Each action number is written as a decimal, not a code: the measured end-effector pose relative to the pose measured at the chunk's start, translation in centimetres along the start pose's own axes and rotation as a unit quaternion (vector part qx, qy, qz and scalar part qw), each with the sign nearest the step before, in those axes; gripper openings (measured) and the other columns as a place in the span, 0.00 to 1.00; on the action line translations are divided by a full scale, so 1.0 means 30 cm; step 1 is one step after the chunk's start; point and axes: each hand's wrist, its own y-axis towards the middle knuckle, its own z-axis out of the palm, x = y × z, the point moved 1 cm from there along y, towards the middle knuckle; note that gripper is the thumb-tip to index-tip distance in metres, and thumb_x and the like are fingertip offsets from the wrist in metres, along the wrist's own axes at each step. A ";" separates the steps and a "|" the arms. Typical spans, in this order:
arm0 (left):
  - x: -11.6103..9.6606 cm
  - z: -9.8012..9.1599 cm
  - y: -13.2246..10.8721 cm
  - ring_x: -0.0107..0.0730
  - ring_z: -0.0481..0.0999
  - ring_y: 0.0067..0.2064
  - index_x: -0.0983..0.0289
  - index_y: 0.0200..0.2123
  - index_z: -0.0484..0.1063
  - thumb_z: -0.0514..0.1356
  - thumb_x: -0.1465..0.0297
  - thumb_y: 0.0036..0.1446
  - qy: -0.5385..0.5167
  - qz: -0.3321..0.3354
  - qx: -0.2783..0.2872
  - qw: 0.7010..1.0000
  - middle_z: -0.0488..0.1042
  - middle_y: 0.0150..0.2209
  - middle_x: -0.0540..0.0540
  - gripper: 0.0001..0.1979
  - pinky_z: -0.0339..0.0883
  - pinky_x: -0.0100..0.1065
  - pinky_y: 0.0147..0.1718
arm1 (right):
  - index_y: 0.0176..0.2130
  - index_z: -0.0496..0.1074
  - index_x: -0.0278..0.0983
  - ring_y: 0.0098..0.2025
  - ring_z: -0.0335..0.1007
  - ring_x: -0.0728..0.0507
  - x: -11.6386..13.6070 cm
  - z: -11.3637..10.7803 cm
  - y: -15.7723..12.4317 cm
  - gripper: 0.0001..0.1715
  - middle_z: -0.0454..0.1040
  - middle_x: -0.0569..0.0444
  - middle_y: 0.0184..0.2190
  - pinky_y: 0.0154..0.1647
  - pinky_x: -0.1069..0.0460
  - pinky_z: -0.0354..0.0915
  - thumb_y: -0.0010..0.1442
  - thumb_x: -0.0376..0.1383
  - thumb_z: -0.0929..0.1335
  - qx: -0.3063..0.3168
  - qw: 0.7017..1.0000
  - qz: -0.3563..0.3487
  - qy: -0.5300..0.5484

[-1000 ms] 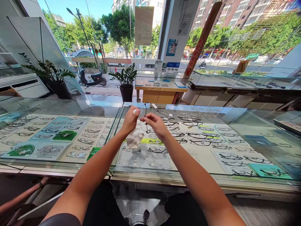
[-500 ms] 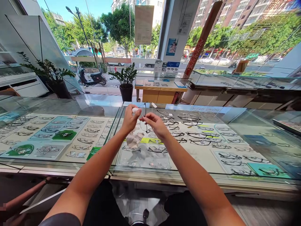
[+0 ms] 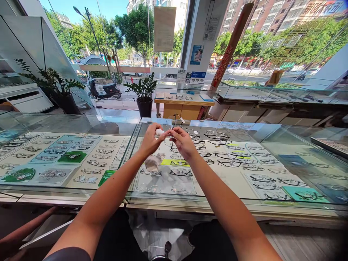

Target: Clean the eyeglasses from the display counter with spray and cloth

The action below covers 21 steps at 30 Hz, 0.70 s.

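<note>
My left hand (image 3: 149,140) is closed round a small white bottle (image 3: 158,132), whose kind I cannot make out fully. Between the fingertips of my right hand (image 3: 185,142) is a pair of thin dark-rimmed eyeglasses (image 3: 174,122), turned upright, with a small white tag (image 3: 182,120) hanging from it. The thumb of my left hand reaches the middle of the frame, close to my right fingertips. Just below my hands, a crumpled beige cloth (image 3: 153,162) lies on the glass counter top (image 3: 130,145).
Under the glass, rows of eyeglasses (image 3: 181,172) lie on pale and coloured trays. Beyond the counter stand a potted plant (image 3: 144,107) and a wooden display table (image 3: 185,102) before the window. Another person's arm (image 3: 29,226) shows at lower left.
My hands have come together, so my left fingers now meet the eyeglasses. The eyeglasses have shifted slightly right and up, and the view has turned a little.
</note>
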 end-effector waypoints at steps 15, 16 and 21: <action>0.009 0.011 -0.002 0.52 0.70 0.51 0.58 0.40 0.71 0.60 0.47 0.69 0.091 0.027 0.066 0.993 0.76 0.44 0.59 0.20 0.62 0.52 0.53 | 0.36 0.74 0.44 0.40 0.72 0.44 0.003 0.000 0.006 0.32 0.84 0.55 0.41 0.43 0.48 0.69 0.45 0.56 0.87 -0.011 0.999 -0.004 0.037; 0.009 0.011 -0.002 0.52 0.70 0.52 0.58 0.40 0.71 0.60 0.48 0.69 0.097 0.027 0.069 0.993 0.76 0.45 0.59 0.19 0.61 0.52 0.53 | 0.36 0.74 0.44 0.40 0.72 0.44 0.004 0.001 0.006 0.32 0.84 0.55 0.41 0.43 0.48 0.69 0.45 0.56 0.87 -0.012 0.999 -0.003 0.038; 0.008 0.009 -0.002 0.52 0.70 0.52 0.57 0.41 0.71 0.61 0.47 0.69 0.093 0.022 0.076 0.992 0.76 0.45 0.59 0.19 0.61 0.52 0.55 | 0.36 0.74 0.45 0.40 0.71 0.44 0.005 0.003 0.006 0.32 0.84 0.55 0.41 0.43 0.48 0.69 0.46 0.57 0.86 -0.019 0.999 -0.006 0.028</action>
